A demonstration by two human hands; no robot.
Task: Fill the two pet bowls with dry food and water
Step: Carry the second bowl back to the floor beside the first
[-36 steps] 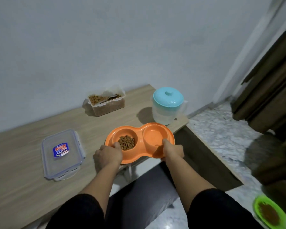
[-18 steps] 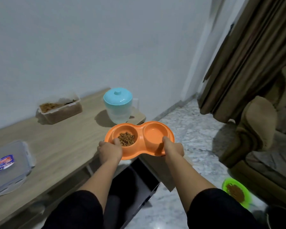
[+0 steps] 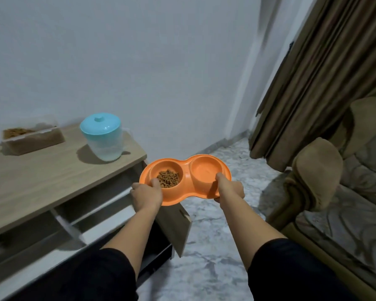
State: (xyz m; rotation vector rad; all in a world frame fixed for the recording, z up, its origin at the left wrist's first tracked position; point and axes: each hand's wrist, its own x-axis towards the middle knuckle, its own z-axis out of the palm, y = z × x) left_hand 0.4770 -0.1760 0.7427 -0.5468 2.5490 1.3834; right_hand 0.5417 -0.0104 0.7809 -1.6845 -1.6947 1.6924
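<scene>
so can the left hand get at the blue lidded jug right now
Probably not as things stand: the left hand grips the orange double bowl together with the right hand. The jug itself stands unblocked on the table.

One orange double dish with two bowls; two hands; one lidded jug; one clear food container, blurred; one table; one curtain; perhaps one sofa.
</scene>
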